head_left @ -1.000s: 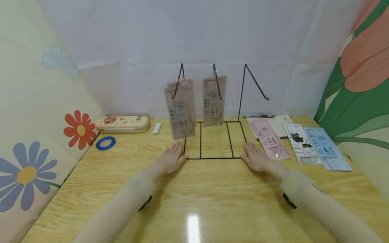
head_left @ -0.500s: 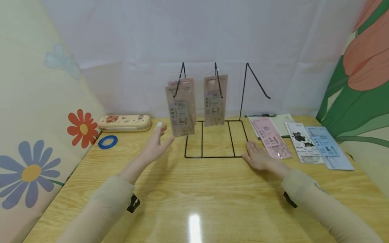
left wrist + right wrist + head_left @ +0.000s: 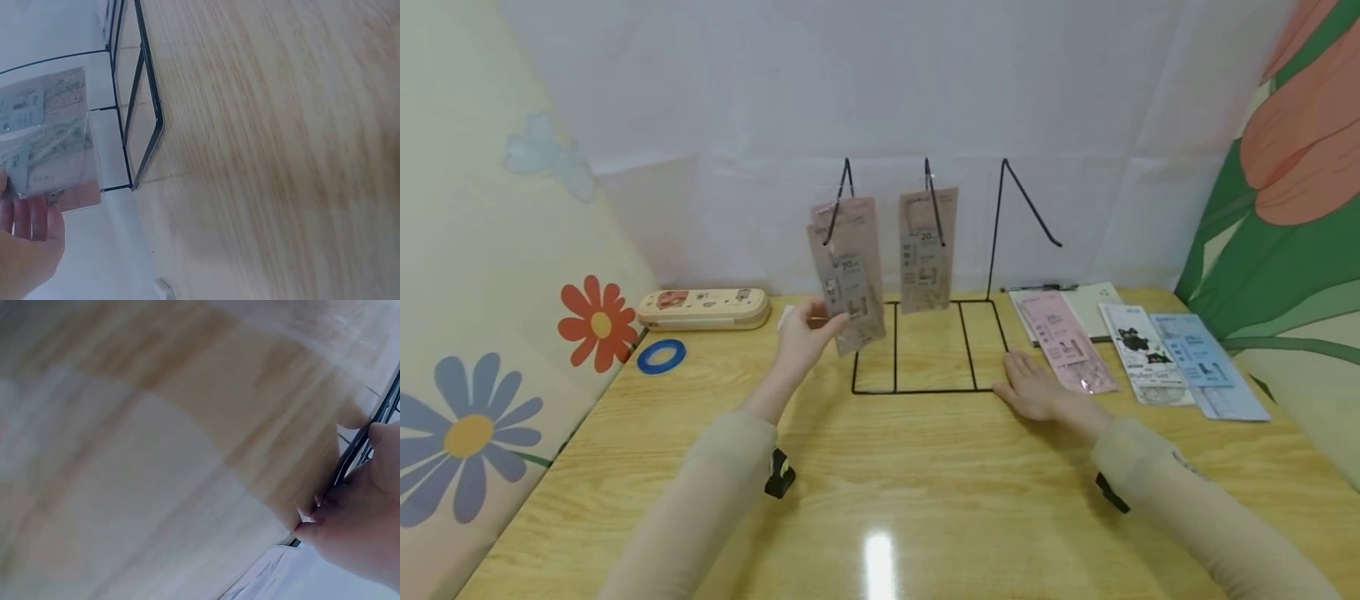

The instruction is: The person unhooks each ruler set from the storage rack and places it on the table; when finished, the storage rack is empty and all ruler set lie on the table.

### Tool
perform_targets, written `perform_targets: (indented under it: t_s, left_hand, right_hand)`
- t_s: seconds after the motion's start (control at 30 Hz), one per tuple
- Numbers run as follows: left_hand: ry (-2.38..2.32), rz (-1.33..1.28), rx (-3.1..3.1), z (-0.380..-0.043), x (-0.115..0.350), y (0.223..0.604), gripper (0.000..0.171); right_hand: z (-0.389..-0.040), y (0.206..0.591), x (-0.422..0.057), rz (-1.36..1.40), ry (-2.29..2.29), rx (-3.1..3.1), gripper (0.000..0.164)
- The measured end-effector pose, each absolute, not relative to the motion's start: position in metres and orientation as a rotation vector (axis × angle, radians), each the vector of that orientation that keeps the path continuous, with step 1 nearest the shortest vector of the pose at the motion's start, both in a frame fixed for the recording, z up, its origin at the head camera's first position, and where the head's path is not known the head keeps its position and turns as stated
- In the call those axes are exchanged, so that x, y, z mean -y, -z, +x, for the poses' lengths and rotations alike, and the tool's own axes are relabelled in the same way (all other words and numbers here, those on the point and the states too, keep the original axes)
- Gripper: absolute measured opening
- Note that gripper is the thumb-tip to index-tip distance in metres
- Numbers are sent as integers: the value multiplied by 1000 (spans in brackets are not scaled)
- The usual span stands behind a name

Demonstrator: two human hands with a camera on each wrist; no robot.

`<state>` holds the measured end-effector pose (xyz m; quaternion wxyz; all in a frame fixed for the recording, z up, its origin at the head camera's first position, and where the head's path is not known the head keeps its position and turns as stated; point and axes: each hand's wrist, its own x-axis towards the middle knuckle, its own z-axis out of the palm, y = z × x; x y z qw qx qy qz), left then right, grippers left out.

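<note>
A black wire display rack [image 3: 936, 392] with three upright hooks stands on the table. Pink ruler set packets hang from its left hook, and my left hand [image 3: 801, 340] pinches the front packet [image 3: 857, 287] by its lower left edge. That packet hangs slightly tilted, overlapping another pink one behind it. In the left wrist view the fingers [image 3: 37, 219] reach behind the clear packet [image 3: 56, 156]. Another pink packet [image 3: 928, 250] hangs on the middle hook; the right hook is bare. My right hand [image 3: 1037, 390] rests flat at the rack's right front corner, fingers over the base wire.
To the right lie a pink packet [image 3: 1067, 342], a white cat-printed ruler set [image 3: 1142, 350], a blue packet [image 3: 1202, 358] and a notebook [image 3: 1101, 296] with a pen. A cream pencil case [image 3: 703, 308] and blue tape roll [image 3: 661, 356] are on the left.
My left hand has left the rack's front left corner, swung out leftward and come up to the hanging packet, now pinching it. The front packet has tilted. The right hand stays put.
</note>
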<state>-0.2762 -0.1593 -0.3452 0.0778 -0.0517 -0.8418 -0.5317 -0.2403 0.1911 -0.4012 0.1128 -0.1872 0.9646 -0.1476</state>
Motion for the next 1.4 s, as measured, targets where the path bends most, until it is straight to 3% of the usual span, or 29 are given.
perform_targets:
  t_s: [0.47,0.93,1.4]
  left_hand:
    - [1686,-236,2588,-284,151,355,41]
    - [1728,-186,2620,-267,158,368,34]
    - [1770,-284,2617,-205,174,372,29]
  right_hand:
    - [-239,400,-190,-527,432,-2810,66]
    - [-243,405,-194,-571,423,-2821,72]
    - [-242,399,-190,-545,418,-2809,65]
